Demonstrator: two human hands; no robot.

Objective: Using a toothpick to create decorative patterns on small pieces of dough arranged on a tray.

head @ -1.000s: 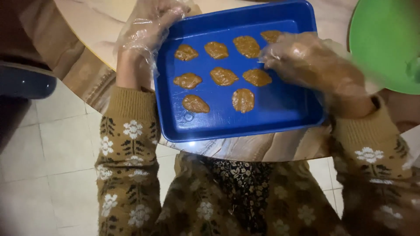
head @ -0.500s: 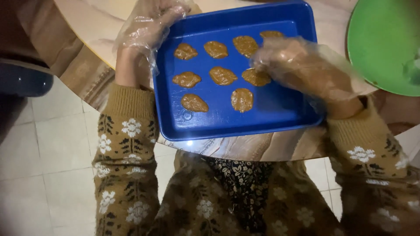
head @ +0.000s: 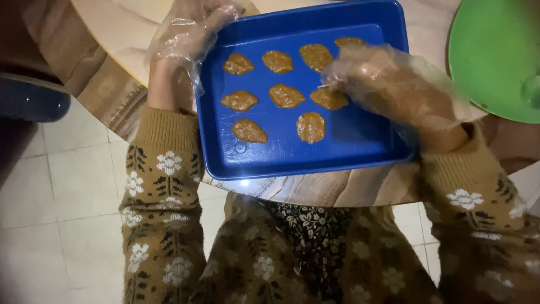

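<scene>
- Since a second ago the right hand has slid leftward over the blue tray, its gloved fingers now on the right-most middle-row dough patty.
- Nearest the body, two patties lie in the front row.
- The right hand is loosely curled; whether it pinches anything cannot be told.
- The left hand, gloved, grips the tray's far-left corner.
- A green bowl sits to the right.
</scene>
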